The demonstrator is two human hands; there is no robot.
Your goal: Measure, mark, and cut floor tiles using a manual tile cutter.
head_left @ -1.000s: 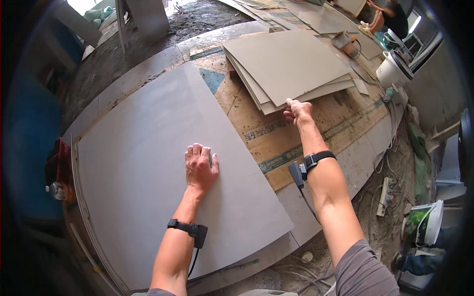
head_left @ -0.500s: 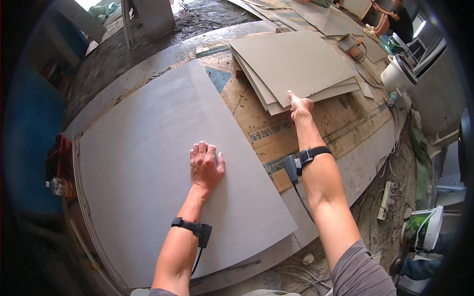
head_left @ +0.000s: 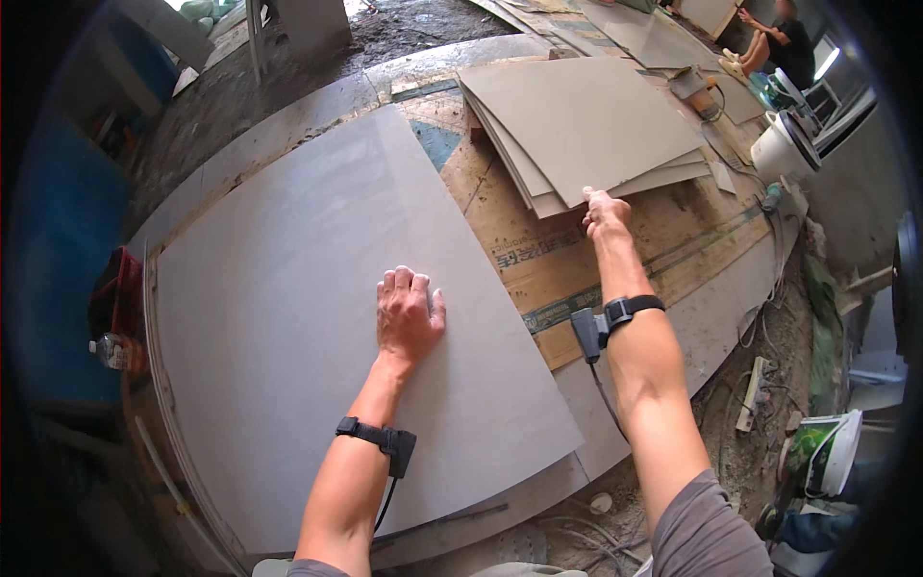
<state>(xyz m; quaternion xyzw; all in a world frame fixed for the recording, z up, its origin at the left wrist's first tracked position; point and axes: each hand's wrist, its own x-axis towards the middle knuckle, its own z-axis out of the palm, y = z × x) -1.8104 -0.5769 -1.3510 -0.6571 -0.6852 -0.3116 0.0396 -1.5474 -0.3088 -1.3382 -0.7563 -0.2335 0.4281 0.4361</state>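
Observation:
A large smooth grey tile [head_left: 288,288] lies flat on the left and in front of me. On its right half rests my left hand [head_left: 411,313], palm down, holding nothing, fingers a little bent and slightly apart. Farther right, several thinner-looking beige tiles [head_left: 596,115] are stacked slightly askew, raised on a support. My right hand [head_left: 608,213] is at the near edge of this stack, close to its corner. Its fingers are curled at the top tile's edge, one digit reaching over it; the other fingertips are partly hidden. Both forearms wear black straps with a small box and cable.
Printed cardboard [head_left: 538,260] lies beneath the stack. To the right are a power strip [head_left: 755,394], loose cables, white buckets [head_left: 835,452] and an orange power tool [head_left: 694,91]. A plastic bottle [head_left: 113,351] stands at left. Another person [head_left: 784,48] sits at the far right.
My right hand has drawn back slightly and to the right along the tile stack's near edge. The left hand stays on the grey tile. The whole view has shifted slightly.

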